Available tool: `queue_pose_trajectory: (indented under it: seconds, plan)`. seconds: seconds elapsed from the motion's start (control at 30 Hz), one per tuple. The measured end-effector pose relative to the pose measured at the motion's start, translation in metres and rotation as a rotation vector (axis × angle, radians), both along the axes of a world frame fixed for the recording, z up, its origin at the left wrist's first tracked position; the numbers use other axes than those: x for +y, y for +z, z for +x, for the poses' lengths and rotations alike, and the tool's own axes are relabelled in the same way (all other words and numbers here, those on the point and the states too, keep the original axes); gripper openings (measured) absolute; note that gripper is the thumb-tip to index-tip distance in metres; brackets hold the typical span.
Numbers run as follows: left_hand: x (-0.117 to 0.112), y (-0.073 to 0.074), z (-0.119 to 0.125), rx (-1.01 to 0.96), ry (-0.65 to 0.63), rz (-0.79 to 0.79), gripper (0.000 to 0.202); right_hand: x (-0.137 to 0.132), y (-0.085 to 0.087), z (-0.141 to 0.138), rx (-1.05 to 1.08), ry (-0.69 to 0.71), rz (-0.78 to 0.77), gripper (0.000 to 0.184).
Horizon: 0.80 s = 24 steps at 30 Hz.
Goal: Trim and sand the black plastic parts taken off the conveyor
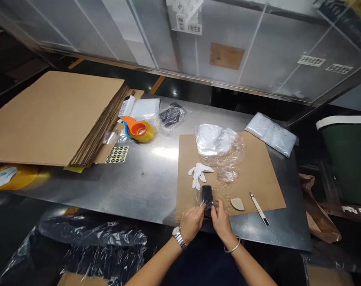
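Observation:
A small black item in a clear plastic sleeve lies on a brown cardboard sheet near the front edge of the steel table. My left hand, with a watch on the wrist, grips its near end with curled fingers. My right hand, a bangle on the wrist, pinches the same end from the right. A pair of white gloves lies just beyond the item. Crumpled clear plastic bags sit further back on the sheet.
A box cutter and a small beige wedge lie right of my hands. A tall cardboard stack, an orange tape dispenser, a sticker sheet and bagged items are on the steel table. A green bin stands at right.

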<state>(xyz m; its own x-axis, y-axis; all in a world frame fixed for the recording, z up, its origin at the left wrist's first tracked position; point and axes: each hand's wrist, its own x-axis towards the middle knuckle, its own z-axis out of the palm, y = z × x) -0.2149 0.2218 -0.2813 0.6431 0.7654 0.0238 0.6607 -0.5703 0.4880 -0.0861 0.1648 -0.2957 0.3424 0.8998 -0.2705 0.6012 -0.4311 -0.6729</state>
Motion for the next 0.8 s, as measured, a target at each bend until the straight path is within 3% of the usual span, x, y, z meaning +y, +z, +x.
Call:
queue_pose_trajectory:
  seconds: [0.1,0.2,0.33,0.4,0.53,0.6,0.67,0.73,0.8]
  plan:
    - [0.0,0.022,0.011,-0.001,-0.086,0.04,0.028,0.001,0.02,0.01,0.006,-0.114,-0.01,0.03]
    - [0.001,0.044,0.031,-0.015,-0.199,0.062,0.026,-0.01,0.052,0.029,0.081,-0.18,0.001,0.026]
    - [-0.001,0.079,0.062,-0.057,-0.302,0.025,0.023,-0.048,0.097,0.063,0.302,-0.291,0.065,0.034]
    - [-0.006,0.095,0.081,-0.169,-0.366,-0.073,0.021,-0.074,0.109,0.079,0.455,-0.391,0.103,0.036]
    - [-0.04,0.119,0.138,-0.413,-0.512,-0.159,0.022,-0.123,0.102,0.101,0.707,-0.713,0.21,0.062]
    - [-0.071,0.123,0.168,-0.4,-0.676,-0.193,0.022,-0.144,0.09,0.109,1.002,-0.765,0.282,0.079]
    - [-0.106,0.12,0.195,-0.35,-0.883,-0.207,0.024,-0.167,0.079,0.117,1.398,-0.732,0.391,0.087]
    - [-0.139,0.112,0.217,-0.282,-1.06,-0.186,0.026,-0.194,0.072,0.127,1.584,-0.81,0.535,0.077]
    - [-0.169,0.101,0.236,-0.232,-1.173,-0.161,0.029,-0.225,0.067,0.139,1.493,-1.017,0.647,0.059]
